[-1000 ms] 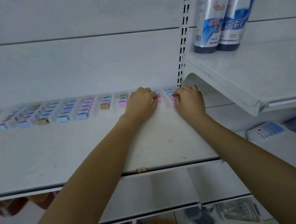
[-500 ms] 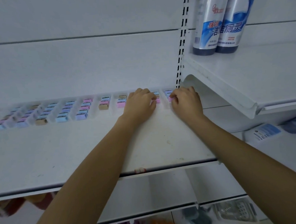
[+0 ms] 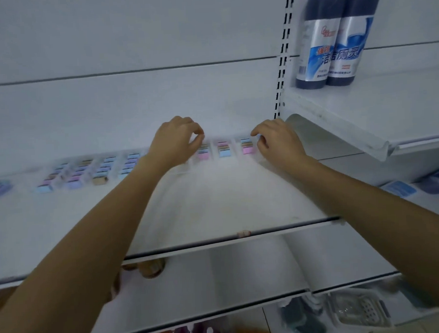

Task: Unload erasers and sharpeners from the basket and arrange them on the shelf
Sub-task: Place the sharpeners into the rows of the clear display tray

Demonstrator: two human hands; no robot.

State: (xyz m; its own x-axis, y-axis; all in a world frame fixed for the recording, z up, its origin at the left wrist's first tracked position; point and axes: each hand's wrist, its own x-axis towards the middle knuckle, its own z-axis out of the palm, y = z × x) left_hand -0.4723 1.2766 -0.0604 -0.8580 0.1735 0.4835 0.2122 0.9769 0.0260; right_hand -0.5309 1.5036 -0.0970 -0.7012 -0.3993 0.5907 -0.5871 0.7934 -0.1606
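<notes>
both hands have lifted off the eraser packs (image 3: 224, 150) at the back of the shelf (image 3: 228, 204). left hand (image 3: 176, 142) and right hand (image 3: 279, 141) hover curled, nothing visibly held. packs sit at 12 o'clock, row running to 9. placement looks done; basket out of view. cleaner bottles (image 3: 334, 40) at 1 o'clock, upright post (image 3: 283, 61) beside right hand, nothing blocking.

Just two bare arms, nothing fancy. Left forearm (image 3: 95, 239) in the lower left of the frame, right forearm (image 3: 383, 208) in the lower right, uncovered from wrist to frame edge. Left hand (image 3: 176, 140) and right hand (image 3: 279, 142) bare too, kinda blurry, so finer details hard to make out.
</notes>
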